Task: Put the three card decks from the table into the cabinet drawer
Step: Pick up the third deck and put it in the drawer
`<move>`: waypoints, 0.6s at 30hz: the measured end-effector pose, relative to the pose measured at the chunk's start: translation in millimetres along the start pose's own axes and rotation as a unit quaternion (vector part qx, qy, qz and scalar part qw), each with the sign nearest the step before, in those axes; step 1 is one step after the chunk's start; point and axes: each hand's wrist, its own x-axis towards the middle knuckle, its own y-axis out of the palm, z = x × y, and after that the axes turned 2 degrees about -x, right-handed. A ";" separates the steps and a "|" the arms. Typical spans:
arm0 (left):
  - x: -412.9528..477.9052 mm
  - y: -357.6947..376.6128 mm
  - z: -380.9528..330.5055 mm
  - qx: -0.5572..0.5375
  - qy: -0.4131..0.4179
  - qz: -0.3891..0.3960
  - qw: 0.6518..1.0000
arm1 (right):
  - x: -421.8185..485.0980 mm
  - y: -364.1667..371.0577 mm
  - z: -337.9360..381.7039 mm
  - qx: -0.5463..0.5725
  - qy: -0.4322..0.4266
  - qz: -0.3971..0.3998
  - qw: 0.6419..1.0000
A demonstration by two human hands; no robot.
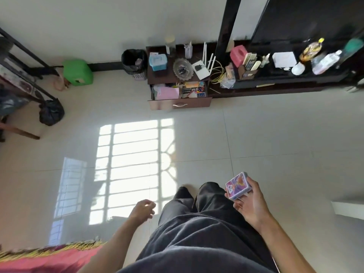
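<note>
My right hand (251,205) grips a purple card deck (238,186) at waist height, low on the right. Hanging beside my leg, my left hand (142,210) holds nothing and its fingers are loosely curled. Across the tiled floor stands a small brown cabinet (157,77) against the far wall. Its top drawer (180,104) is pulled open and is full of papers, a pink sheet and colourful small boxes, among them a blue card-like box (201,94). The table is out of view.
A black bin (134,61) and a green stool (77,71) stand left of the cabinet. A long dark shelf (285,83) with bottles and boxes runs to the right. A black bag (51,112) sits by a metal frame at left. A pink fringed cloth (49,257) lies at bottom left.
</note>
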 end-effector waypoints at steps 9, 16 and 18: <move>73.1 -33.9 -213.1 -0.070 0.088 -0.001 0.994 | 90.9 38.2 134.7 0.032 0.005 0.012 0.999; 100.2 -54.4 -263.8 -0.064 0.020 -0.037 0.997 | 159.7 63.6 261.1 0.007 -0.003 0.024 1.000; 104.5 -59.5 -266.2 -0.066 -0.005 -0.049 0.997 | 174.5 72.7 293.3 0.000 -0.006 0.025 1.000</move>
